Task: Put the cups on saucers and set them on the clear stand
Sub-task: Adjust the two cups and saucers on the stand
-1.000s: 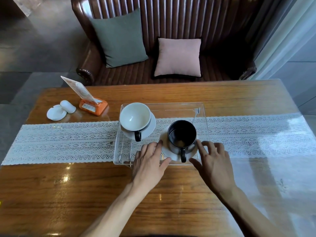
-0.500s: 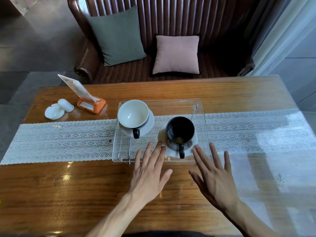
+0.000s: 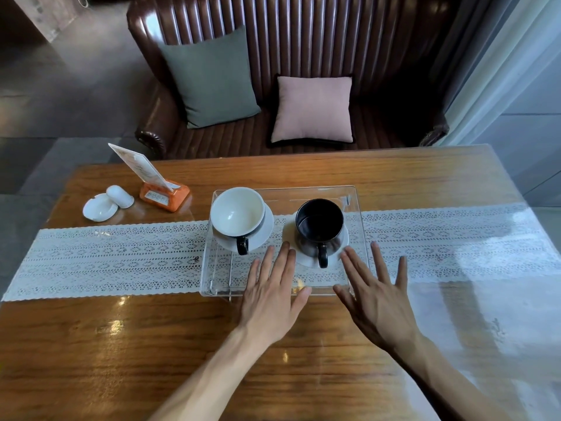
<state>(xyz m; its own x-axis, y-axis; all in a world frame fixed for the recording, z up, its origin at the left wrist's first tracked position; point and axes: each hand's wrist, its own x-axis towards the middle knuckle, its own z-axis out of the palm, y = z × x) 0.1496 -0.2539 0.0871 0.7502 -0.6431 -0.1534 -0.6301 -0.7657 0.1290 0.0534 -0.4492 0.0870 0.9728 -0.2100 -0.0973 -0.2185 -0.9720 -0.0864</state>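
Note:
A clear acrylic stand (image 3: 353, 192) sits mid-table over the lace runner. On its left stands a white cup (image 3: 236, 215) with a black handle, on a white saucer (image 3: 264, 230). On its right a black cup (image 3: 319, 227) rests on another white saucer (image 3: 305, 259), handle toward me. My left hand (image 3: 271, 294) lies flat and open at the stand's near edge, fingertips just left of the black cup's saucer. My right hand (image 3: 378, 299) is spread open just right of that saucer, over the stand's near right corner. Neither hand holds anything.
A white lace runner (image 3: 115, 256) crosses the wooden table (image 3: 151, 344). At the back left are an orange card holder (image 3: 164, 194) with a menu card and a white ashtray (image 3: 100, 208). A brown leather sofa (image 3: 303, 31) with green and pink cushions stands behind the table.
Both hands let go of the black cup's saucer and drew back toward me with fingers spread. The cups and saucers stayed on the stand.

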